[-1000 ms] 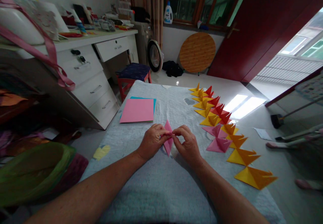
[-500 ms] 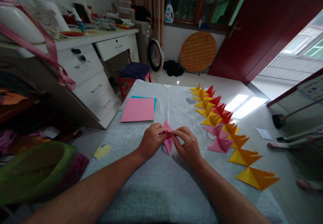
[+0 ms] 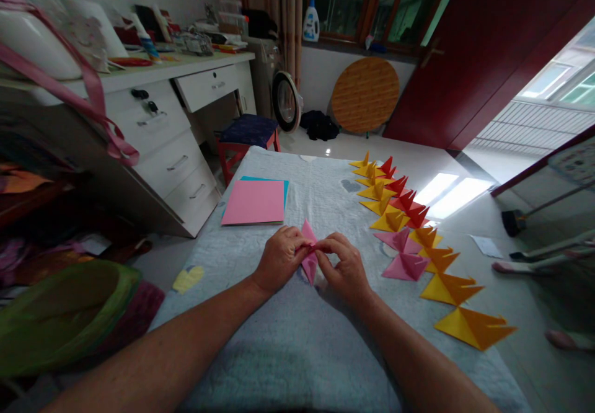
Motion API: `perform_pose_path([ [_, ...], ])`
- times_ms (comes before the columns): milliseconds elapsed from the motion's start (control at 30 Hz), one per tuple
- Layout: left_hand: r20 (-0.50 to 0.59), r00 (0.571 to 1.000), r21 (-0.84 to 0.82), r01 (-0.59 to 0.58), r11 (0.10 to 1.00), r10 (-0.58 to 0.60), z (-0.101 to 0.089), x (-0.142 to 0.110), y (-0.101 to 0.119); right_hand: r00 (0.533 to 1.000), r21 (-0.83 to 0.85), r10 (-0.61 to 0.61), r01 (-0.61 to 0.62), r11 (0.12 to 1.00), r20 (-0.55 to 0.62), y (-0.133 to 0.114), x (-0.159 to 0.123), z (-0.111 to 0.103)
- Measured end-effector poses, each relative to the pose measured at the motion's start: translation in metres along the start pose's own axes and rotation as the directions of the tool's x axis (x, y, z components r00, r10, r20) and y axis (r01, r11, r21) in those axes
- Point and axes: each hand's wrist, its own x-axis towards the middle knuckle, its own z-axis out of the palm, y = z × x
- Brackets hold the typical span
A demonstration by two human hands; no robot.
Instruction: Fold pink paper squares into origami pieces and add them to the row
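Observation:
Both hands meet over a pink origami crane [image 3: 310, 268], part-folded and diamond-shaped, above the cloth-covered table [image 3: 297, 351]. My left hand [image 3: 280, 258] pinches it from the left, thumb and fingers pressed together near its middle. From the right, my right hand [image 3: 345, 267] grips the same paper between thumb and fingertips. The fingers cover the centre of the fold. Left of and beyond the hands lies a stack of square paper [image 3: 255, 202], pink on top with a blue edge showing behind.
Folded paper cranes stand in rows along the table's right side: yellow ones [image 3: 390, 219], red ones [image 3: 406, 201], pink ones [image 3: 406, 265] and orange-yellow ones [image 3: 474, 327]. A green-rimmed basket [image 3: 69, 320] is at lower left. A stool [image 3: 248, 131] stands beyond the table by a white desk [image 3: 162, 146].
Both hands keep their pinch on the pink paper, and the paper has shifted only very slightly. Everything else looks the same.

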Motion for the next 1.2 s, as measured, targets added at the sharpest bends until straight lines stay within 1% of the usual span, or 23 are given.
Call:
perform_pose_path([
  [133,-0.015,0.997,0.047,-0.078,0.996,0.079,-0.002,0.0,0.004,0.995,0.055,0.09,-0.092,0.994,0.032,-0.002,0.002,-0.004],
  [300,-0.061,0.986,0.092,-0.15,0.984,0.156,-0.003,0.0,0.008,0.977,0.114,0.201,-0.209,0.971,0.078,-0.007,0.004,-0.008],
  [433,-0.053,0.977,0.096,-0.202,0.975,0.208,-0.004,-0.001,0.009,0.955,0.133,0.283,-0.293,0.947,0.091,-0.005,0.003,-0.008],
  [600,-0.051,0.978,0.068,-0.199,0.978,0.203,-0.005,-0.002,0.009,0.92,0.208,0.374,-0.391,0.896,0.119,0.0,0.003,-0.007],
  [700,-0.065,0.979,0.037,-0.191,0.981,0.194,-0.007,-0.001,0.01,0.902,0.256,0.402,-0.43,0.866,0.157,-0.001,0.004,-0.009],
  [800,-0.071,0.975,0.016,-0.211,0.977,0.211,-0.007,-0.002,0.008,0.891,0.279,0.412,-0.451,0.848,0.19,-0.004,0.005,-0.012],
  [900,-0.076,0.97,-0.011,-0.233,0.972,0.232,-0.007,-0.002,0.007,0.887,0.304,0.416,-0.46,0.834,0.201,-0.004,0.005,-0.012],
  [967,-0.077,0.971,-0.039,-0.229,0.973,0.225,-0.007,-0.003,0.006,0.888,0.306,0.412,-0.457,0.835,0.204,-0.002,0.005,-0.012],
  [1133,-0.077,0.975,-0.075,-0.215,0.974,0.209,-0.005,-0.001,0.007,0.92,0.254,0.37,-0.391,0.885,0.129,0.0,0.004,-0.01],
  [1200,-0.076,0.977,-0.099,-0.205,0.974,0.198,-0.003,0.0,0.007,0.927,0.226,0.357,-0.375,0.899,0.117,0.0,0.003,-0.01],
])
